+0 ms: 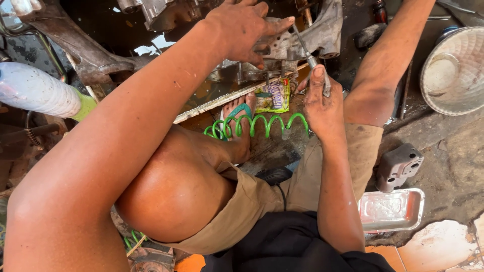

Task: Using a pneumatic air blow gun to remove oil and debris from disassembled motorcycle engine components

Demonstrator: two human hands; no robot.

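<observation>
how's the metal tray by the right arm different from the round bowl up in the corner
The tray is rectangular, shallow, smooth and shiny; the bowl is round, deeper, ribbed and dull whitish. The tray lies near the right forearm, the bowl farther off, cut by the frame edge. Both sit on the dirty floor with nothing visible inside.

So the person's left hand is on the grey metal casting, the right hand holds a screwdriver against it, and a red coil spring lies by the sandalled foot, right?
Not quite: the coil spring is bright green, not red, as the head view shows. The rest holds: the left hand rests on the grey metal casting, the right hand holds a screwdriver against it, and the spring lies by the sandalled foot.
</observation>
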